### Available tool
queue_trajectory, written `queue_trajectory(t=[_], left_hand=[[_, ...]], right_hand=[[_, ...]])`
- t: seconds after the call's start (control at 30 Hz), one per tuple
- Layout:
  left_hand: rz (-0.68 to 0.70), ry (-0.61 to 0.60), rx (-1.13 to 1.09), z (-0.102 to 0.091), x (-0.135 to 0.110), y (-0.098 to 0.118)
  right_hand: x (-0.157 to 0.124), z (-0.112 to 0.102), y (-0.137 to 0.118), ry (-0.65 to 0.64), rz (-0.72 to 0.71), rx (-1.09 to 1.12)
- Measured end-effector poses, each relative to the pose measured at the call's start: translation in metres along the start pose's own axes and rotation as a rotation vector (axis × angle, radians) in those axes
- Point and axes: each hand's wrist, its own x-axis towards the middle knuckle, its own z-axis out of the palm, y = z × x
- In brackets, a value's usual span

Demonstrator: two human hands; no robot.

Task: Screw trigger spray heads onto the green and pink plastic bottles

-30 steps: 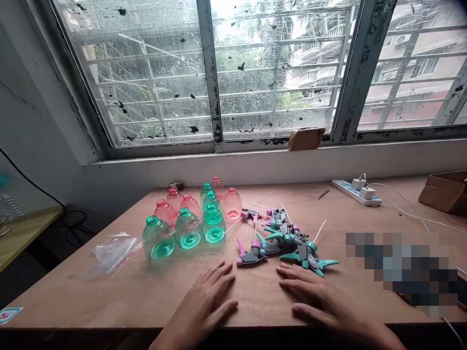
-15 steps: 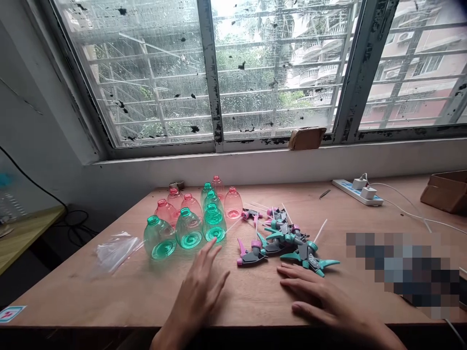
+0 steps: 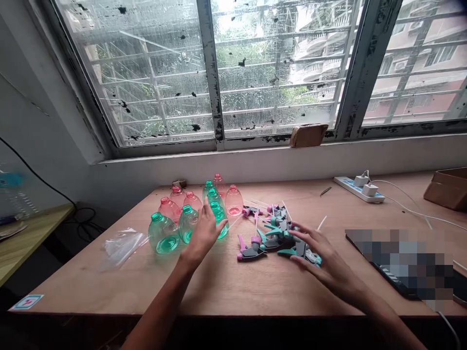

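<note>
Clear green bottles (image 3: 163,234) and pink ones (image 3: 233,199), several of each and all without tops, stand upright in a cluster left of centre. My left hand (image 3: 205,232) is open at the front of the cluster, thumb and fingers apart before a green bottle (image 3: 220,219); I cannot tell whether it touches. To the right lies a heap of trigger spray heads (image 3: 279,238) in grey with teal or pink parts and white tubes. My right hand (image 3: 323,250) reaches over the heap's right side, open with fingers spread, and hides part of a teal spray head (image 3: 297,250).
Clear plastic bags (image 3: 122,248) lie left of the bottles. A power strip (image 3: 359,189) with plugs and white cables sits at the back right, near a cardboard box (image 3: 447,192). A dark, partly blurred-out object (image 3: 392,279) lies at right. The table's front edge runs below my hands.
My left hand has moved forward from the tabletop to the green bottles. My right hand has risen and moved forward over the spray heads. The view has shifted slightly.
</note>
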Motion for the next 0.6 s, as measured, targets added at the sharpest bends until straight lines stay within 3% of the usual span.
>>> queue_trajectory(t=[0.1, 0.33, 0.6], left_hand=[[-0.012, -0.033, -0.032, 0.001, -0.017, -0.003], [-0.039, -0.051, -0.117, -0.002, -0.064, -0.011], [-0.080, -0.135, -0.264, 0.011, -0.107, -0.004]], right_hand=[[0.029, 0.009, 0.013, -0.086, 0.031, -0.240], [0.049, 0.038, 0.028, -0.053, 0.059, -0.284], [0.038, 0.022, 0.030, 0.087, 0.008, -0.211]])
